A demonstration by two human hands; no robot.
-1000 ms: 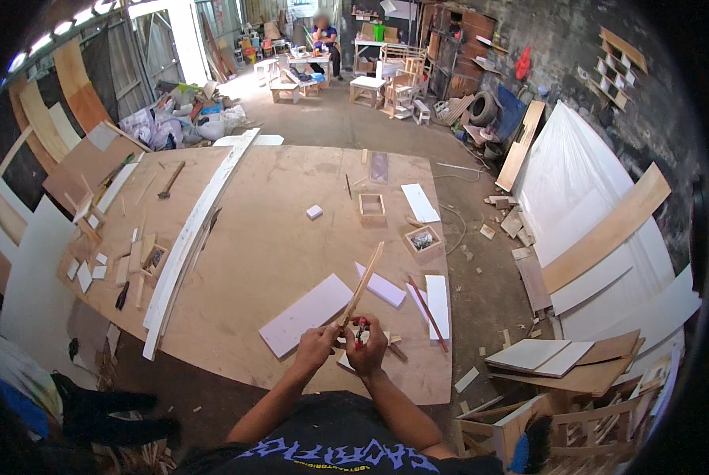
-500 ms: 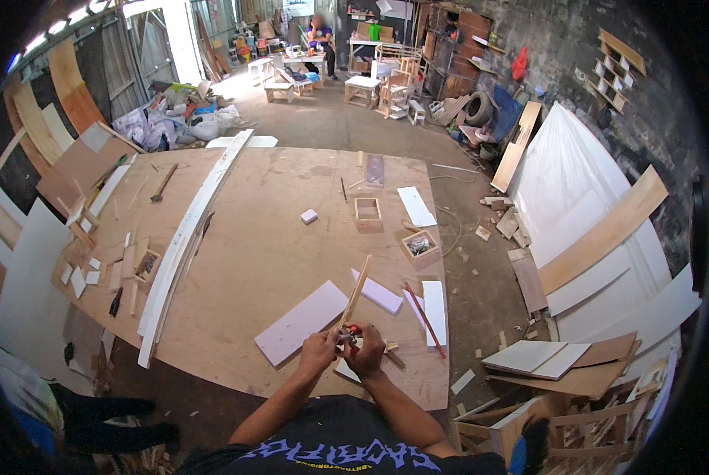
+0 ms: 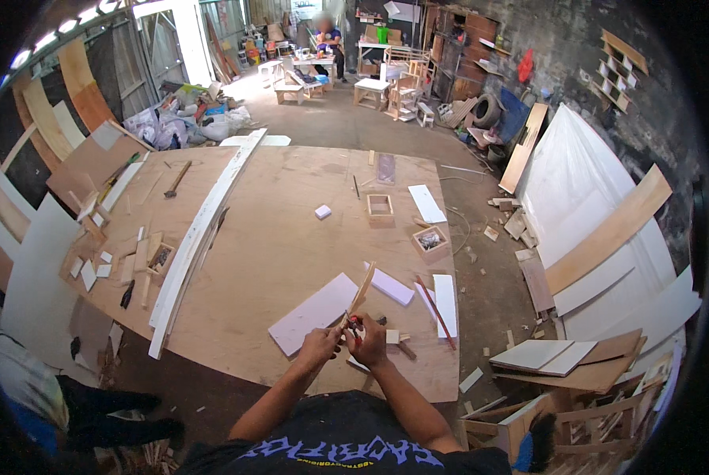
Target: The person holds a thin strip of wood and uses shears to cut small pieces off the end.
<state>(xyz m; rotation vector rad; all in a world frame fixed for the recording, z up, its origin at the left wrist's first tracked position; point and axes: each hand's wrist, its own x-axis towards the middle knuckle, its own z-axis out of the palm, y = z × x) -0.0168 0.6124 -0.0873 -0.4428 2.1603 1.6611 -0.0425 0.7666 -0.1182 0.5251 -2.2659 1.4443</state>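
Over the near part of the plywood worktop (image 3: 275, 222), my left hand (image 3: 321, 343) grips the lower end of a narrow wooden strip (image 3: 363, 282), which points away from me. My right hand (image 3: 370, 340), just beside it, is closed round a red-handled tool (image 3: 355, 328), apparently pliers, at that end of the strip; its jaws are too small to make out. A wide pale pink board (image 3: 307, 321) lies just left of the strip, with a smaller pale board (image 3: 388, 283) to its right. Small wood offcuts (image 3: 406, 350) lie by my right hand.
A long white plank (image 3: 200, 237) crosses the worktop's left. Small wooden boxes (image 3: 430, 241), a hammer (image 3: 176, 180) and a red-brown rod (image 3: 437, 317) lie on it. Boards (image 3: 552, 356) are stacked at lower right. A person (image 3: 326, 47) is at the back; another's dark clothing (image 3: 101, 412) shows at lower left.
The wooden strip's far end has dropped toward me since a second ago. My hands have shifted slightly around the red-handled tool, still together at the strip's lower end.
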